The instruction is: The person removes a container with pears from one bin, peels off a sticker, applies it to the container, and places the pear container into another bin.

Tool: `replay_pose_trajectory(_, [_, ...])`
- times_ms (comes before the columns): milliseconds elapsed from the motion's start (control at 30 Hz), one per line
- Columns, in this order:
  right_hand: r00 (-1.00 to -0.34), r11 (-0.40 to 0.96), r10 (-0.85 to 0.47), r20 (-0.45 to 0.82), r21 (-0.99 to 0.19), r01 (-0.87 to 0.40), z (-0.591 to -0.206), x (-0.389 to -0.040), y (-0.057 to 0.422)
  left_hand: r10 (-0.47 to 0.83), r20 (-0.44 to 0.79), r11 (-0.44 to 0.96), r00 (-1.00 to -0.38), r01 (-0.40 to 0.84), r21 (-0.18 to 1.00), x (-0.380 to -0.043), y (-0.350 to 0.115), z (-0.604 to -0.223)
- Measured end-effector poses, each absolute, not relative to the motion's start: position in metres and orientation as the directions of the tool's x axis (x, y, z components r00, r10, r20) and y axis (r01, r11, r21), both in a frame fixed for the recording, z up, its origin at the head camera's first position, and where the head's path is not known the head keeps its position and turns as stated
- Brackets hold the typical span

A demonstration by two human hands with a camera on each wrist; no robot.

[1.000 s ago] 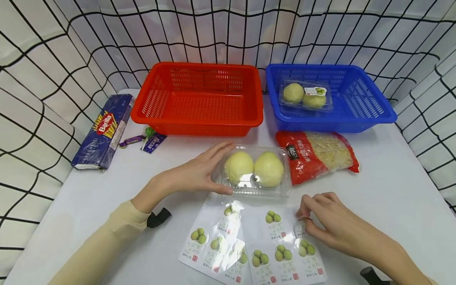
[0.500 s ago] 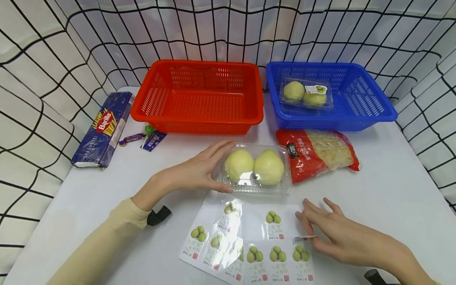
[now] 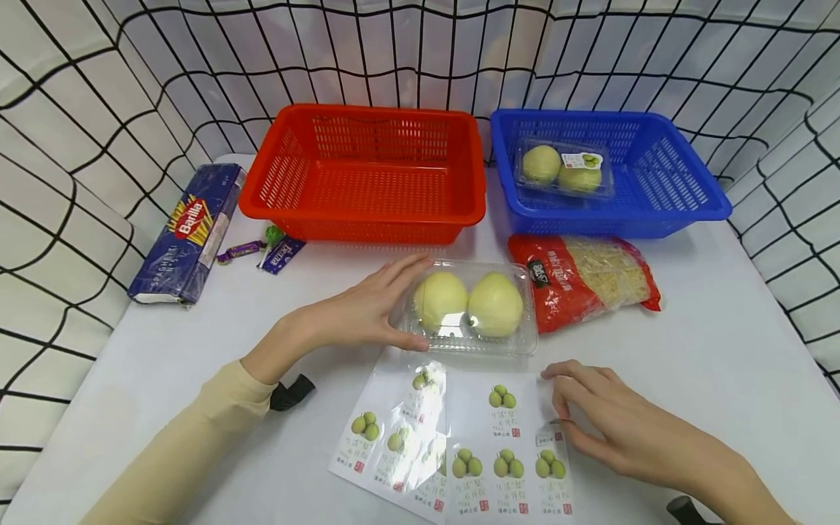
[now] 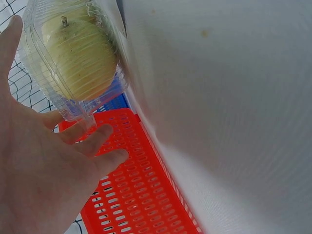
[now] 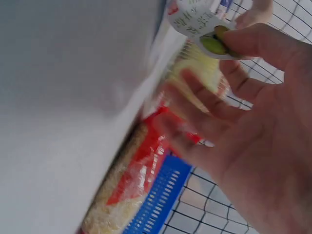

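A clear plastic box [image 3: 485, 347] with two pale yellow-green pears [image 3: 495, 305] lies at mid-table. My left hand [image 3: 370, 310] rests on its left end, thumb at the front corner and fingers extended toward the back. In the left wrist view those fingers [image 4: 100, 139] look loose against the box. My right hand [image 3: 617, 423] is over the right side of a label sheet [image 3: 469, 405]. Thumb and index finger pinch a pear label [image 5: 197, 22], clearest in the right wrist view; the other fingers are spread. Whether the label still touches the sheet I cannot tell.
A red basket [image 3: 367, 230] and a blue basket [image 3: 617, 226] stand at the back. In the blue one lies a labelled box of pears [image 3: 564, 169]. A red noodle bag [image 3: 584, 281] touches the clear box. Spaghetti box [image 3: 187, 230] and small sweets [image 3: 243, 251] lie left. Black netting surrounds the table.
My right hand dipped and spread its fingers, then came up slightly, its fingers closer together. The right part of the label sheet has shifted left. My left hand stays on the box.
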State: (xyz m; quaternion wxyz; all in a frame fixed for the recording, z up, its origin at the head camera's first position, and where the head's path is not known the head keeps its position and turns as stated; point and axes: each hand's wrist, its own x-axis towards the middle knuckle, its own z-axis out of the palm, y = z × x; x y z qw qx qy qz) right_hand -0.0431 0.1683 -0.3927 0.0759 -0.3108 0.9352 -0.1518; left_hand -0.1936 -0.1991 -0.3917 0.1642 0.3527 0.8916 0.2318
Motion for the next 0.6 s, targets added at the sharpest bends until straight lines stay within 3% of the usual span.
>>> replay_pose_trajectory(67, [-0.781, 0.747, -0.624, -0.020, -0.307, -0.589, -0.394, -0.045, 0.164, 0.705, -0.129, 0.643, -0.697, 0.552, 0.531, -0.194, -0.199, -0.390])
replay_pose_trajectory(167, [-0.773, 0.732, -0.632, -0.050, -0.364, -0.576, -0.396, -0.046, 0.163, 0.707, -0.125, 0.638, -0.696, 0.553, 0.536, -0.193, -0.199, -0.391])
replay_pose_trajectory(267, [-0.761, 0.718, -0.632, -0.145, -0.478, -0.506, -0.397, -0.042, 0.168, 0.711, -0.117, 0.634, -0.694, 0.560, 0.533, -0.192, -0.199, -0.392])
replay_pose_trajectory(400, [-0.694, 0.682, -0.669, -0.265, -0.590, -0.433, -0.400, -0.034, 0.180, 0.713, -0.120, 0.636, -0.690, 0.566, 0.525, -0.192, -0.199, -0.393])
replay_pose_trajectory(467, [-0.670, 0.690, -0.671, -0.318, -0.598, -0.408, -0.400, -0.031, 0.183, 0.712, -0.122, 0.639, -0.691, 0.567, 0.519, -0.192, -0.199, -0.393])
replay_pose_trajectory(600, [-0.686, 0.760, -0.602, -0.409, -0.556, -0.336, -0.395, -0.025, 0.181, 0.710, -0.120, 0.644, -0.694, 0.571, 0.509, -0.193, -0.200, -0.391])
